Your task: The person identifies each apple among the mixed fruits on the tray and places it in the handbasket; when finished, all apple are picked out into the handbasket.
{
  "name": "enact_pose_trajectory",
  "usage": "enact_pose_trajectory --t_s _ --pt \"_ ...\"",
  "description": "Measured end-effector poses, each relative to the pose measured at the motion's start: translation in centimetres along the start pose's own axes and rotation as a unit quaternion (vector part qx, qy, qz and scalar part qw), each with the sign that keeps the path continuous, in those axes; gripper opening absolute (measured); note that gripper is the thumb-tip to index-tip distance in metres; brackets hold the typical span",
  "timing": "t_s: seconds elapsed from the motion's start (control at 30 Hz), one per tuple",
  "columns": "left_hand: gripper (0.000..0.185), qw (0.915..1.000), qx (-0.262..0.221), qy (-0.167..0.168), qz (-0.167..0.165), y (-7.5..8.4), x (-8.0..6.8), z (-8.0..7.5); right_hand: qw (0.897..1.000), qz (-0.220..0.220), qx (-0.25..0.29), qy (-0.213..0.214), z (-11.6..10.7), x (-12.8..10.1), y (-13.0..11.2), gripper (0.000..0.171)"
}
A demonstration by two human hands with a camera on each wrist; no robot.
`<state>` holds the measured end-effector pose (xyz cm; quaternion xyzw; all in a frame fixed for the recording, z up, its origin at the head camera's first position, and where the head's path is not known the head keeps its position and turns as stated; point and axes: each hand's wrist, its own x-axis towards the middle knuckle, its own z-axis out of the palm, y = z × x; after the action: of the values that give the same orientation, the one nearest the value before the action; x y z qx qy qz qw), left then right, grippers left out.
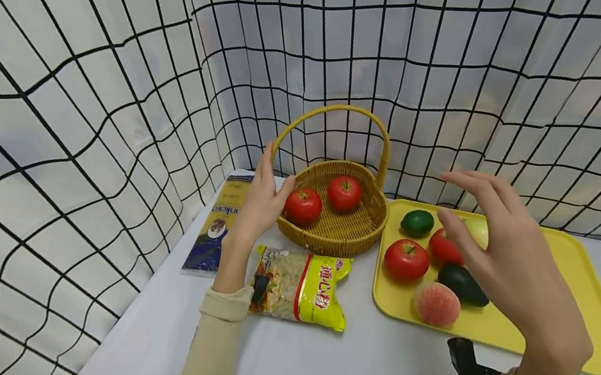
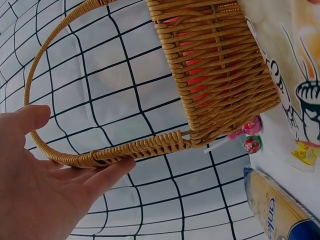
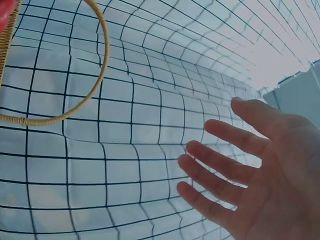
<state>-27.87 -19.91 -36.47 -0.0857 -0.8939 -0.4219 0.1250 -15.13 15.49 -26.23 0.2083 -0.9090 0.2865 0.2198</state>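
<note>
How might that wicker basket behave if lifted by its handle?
The basket is probably fairly stiff and light for its size, judging by its weave and upright arched handle. Lifted where the left hand is, at one side of the handle, it may tilt. The two round tomatoes inside look loose, so they could roll.

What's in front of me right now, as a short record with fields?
Left grip: fingers straight, handle passing between thumb and fingers
Right grip: fingers spread, holding nothing
Wicker basket: two red tomatoes inside
Yellow tray: right of the basket
Tray contents: two more tomatoes, peach, two dark green items, pale fruit partly hidden
Packs: yellow food bag in front of the basket; blue-and-yellow pack to its left
</note>
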Motion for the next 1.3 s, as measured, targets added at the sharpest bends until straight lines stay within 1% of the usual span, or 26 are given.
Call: enact_pose_trajectory --t_s 0.13,0.27,0.37,0.47,0.57,0.63,0.7,0.77,0.83,0.9,0.97,1.03,1.13,1.2,1.3 --pt "0.081 1.0 0.001 -0.003 0.001 0.1 -0.2 0.3 1.0 -0.006 0.012 0.015 -0.3 -1.0 1.0 0.052" --pt "0.081 0.9999 0.009 0.006 0.005 0.1 0.0 0.3 0.999 -0.014 0.02 0.026 -0.6 -1.0 1.8 0.053" --pt "0.081 0.9999 0.008 0.007 0.008 0.0 0.2 0.2 0.999 -0.005 0.024 0.022 -0.7 -0.8 2.0 0.054" --pt "0.082 0.9999 0.007 0.008 0.011 -0.1 0.3 0.2 1.0 0.001 0.029 -0.002 -0.4 -0.4 2.3 0.054" --pt "0.082 0.9999 0.008 0.007 0.009 -0.1 0.2 0.2 0.999 0.005 0.032 -0.036 0.5 0.3 2.9 0.056" --pt "0.082 0.9999 0.009 0.007 0.007 -0.1 0.1 0.2 0.998 0.009 0.03 -0.062 1.3 0.7 3.4 0.057" --pt "0.082 0.9999 0.009 0.007 0.007 -0.1 0.0 0.2 0.995 0.021 0.026 -0.097 2.3 1.1 4.0 0.06" --pt "0.082 0.9999 0.01 0.007 0.006 0.0 0.0 0.2 0.989 0.034 0.022 -0.139 3.5 1.5 4.5 0.064" --pt "0.082 0.9999 0.01 0.005 0.005 0.1 -0.1 0.1 0.981 0.051 0.021 -0.185 4.8 2.0 5.0 0.068" --pt "0.082 0.9999 0.011 0.004 0.001 0.1 -0.2 0.0 0.973 0.058 0.02 -0.22 6.3 2.4 5.5 0.068" --pt "0.082 0.9999 0.011 0.003 -0.002 0.0 -0.2 0.0 0.968 0.06 0.016 -0.244 7.8 2.7 6.0 0.067" --pt "0.082 0.9999 0.01 0.004 -0.003 0.0 -0.2 0.0 0.964 0.058 0.007 -0.258 9.1 3.0 6.5 0.067" --pt "0.082 0.9999 0.009 0.006 -0.002 0.0 -0.2 0.0 0.957 0.07 -0.006 -0.283 10.6 3.2 7.0 0.068" --pt "0.082 0.9999 0.01 0.005 0.001 -0.1 -0.1 0.1 0.947 0.092 -0.01 -0.307 11.4 3.3 7.4 0.07" --pt "0.082 0.9999 0.011 0.005 0.003 -0.1 0.0 0.1 0.928 0.126 -0.024 -0.35 12.4 3.3 8.1 0.07"
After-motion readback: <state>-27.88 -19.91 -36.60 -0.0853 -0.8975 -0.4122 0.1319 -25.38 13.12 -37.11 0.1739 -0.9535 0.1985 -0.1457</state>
